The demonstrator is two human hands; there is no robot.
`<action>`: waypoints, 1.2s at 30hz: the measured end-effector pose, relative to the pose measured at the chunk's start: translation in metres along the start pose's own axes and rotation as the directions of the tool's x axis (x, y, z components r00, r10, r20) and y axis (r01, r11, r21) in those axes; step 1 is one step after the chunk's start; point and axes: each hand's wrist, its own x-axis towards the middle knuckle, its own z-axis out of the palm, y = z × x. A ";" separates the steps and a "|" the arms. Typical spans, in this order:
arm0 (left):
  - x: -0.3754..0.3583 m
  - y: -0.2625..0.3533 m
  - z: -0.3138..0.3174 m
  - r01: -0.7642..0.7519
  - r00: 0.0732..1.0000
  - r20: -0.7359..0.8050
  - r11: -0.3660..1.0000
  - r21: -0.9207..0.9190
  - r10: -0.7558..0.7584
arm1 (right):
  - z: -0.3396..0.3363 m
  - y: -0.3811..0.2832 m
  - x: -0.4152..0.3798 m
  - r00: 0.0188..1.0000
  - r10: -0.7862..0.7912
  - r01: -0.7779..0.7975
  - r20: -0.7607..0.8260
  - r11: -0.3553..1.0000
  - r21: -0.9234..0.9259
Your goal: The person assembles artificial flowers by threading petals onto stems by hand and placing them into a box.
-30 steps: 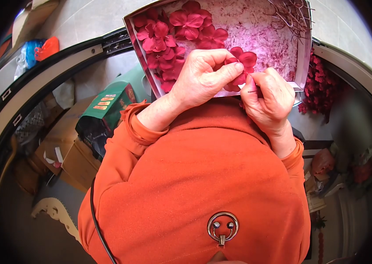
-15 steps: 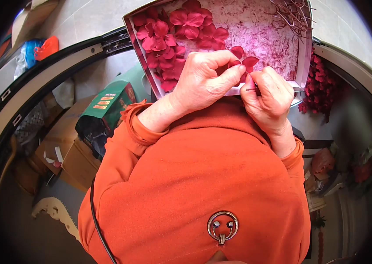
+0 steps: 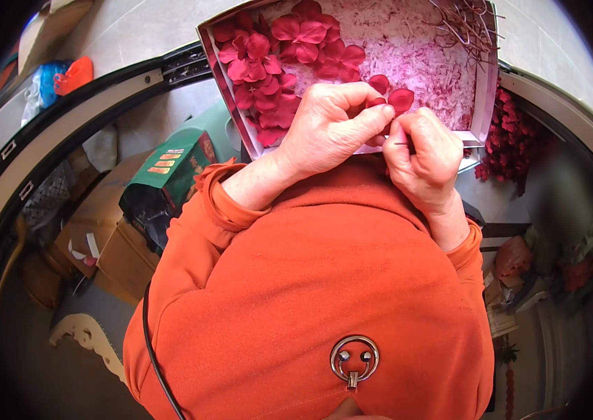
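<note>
Between my left hand (image 3: 335, 126) and my right hand (image 3: 426, 157) is a dark red artificial flower (image 3: 401, 100). The thumb and forefinger of my left hand pinch it by the petals. Close beside it, the curled fingers of my right hand grip a thin dark wire stem (image 3: 401, 144), whose short end shows at the fingers. Where wire and flower meet is hidden by my fingertips. Both hands are over the near edge of a shallow box (image 3: 415, 52) with a pink-stained bottom. Several red artificial flowers (image 3: 254, 59) lie along its left side.
A tangle of thin brown wires (image 3: 466, 28) lies in the box's far right corner. More red flowers (image 3: 510, 136) hang at the right. To the left are a green bag (image 3: 170, 164) and a cardboard box (image 3: 118, 245). A curved rail (image 3: 93, 98) runs behind them.
My right hand has shifted slightly left and down, nearer my left hand. The flower has turned a little between my fingers. My left hand has barely moved.
</note>
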 end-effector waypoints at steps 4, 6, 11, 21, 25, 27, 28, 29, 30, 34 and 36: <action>-0.002 -0.001 0.002 0.115 0.993 -0.004 0.968 -0.225 -0.119 | -0.003 0.000 0.003 0.998 0.036 -0.030 -0.049 0.992 0.120; -0.003 -0.002 0.002 0.137 0.990 -0.003 0.957 -0.257 -0.143 | -0.001 0.003 0.001 0.998 0.019 -0.013 -0.054 0.994 0.112; -0.003 -0.005 0.003 0.118 0.992 -0.006 0.959 -0.258 -0.124 | 0.001 0.000 0.001 0.998 0.013 -0.010 -0.055 0.999 0.046; -0.002 -0.003 0.002 0.121 0.992 0.017 0.947 -0.297 -0.121 | 0.003 0.001 -0.001 0.997 0.040 -0.034 -0.072 0.996 0.086; -0.001 -0.002 0.001 0.130 0.991 0.033 0.947 -0.292 -0.126 | 0.002 0.003 -0.001 0.997 0.063 -0.057 -0.049 0.990 0.130; -0.001 -0.002 0.001 0.128 0.992 0.034 0.951 -0.280 -0.124 | 0.002 0.003 -0.001 0.997 0.061 -0.055 -0.047 0.989 0.137; 0.000 -0.003 0.000 0.106 0.994 0.030 0.967 -0.233 -0.102 | 0.001 0.003 -0.001 0.997 0.070 -0.065 -0.031 0.989 0.136; 0.000 -0.004 0.000 0.083 0.996 0.027 0.979 -0.186 -0.080 | 0.001 0.003 -0.001 0.997 0.078 -0.075 -0.015 0.988 0.136; 0.000 -0.003 0.000 0.083 0.996 0.027 0.979 -0.185 -0.079 | 0.000 0.003 -0.001 0.997 0.078 -0.075 -0.016 0.988 0.136; -0.002 0.003 0.000 0.045 0.999 0.006 0.998 -0.037 -0.045 | -0.004 0.003 -0.002 0.988 0.148 -0.153 0.038 0.968 0.201; -0.005 0.004 0.000 0.040 0.999 0.002 0.999 -0.015 -0.040 | -0.012 0.001 -0.003 0.952 0.293 -0.306 0.091 0.888 0.344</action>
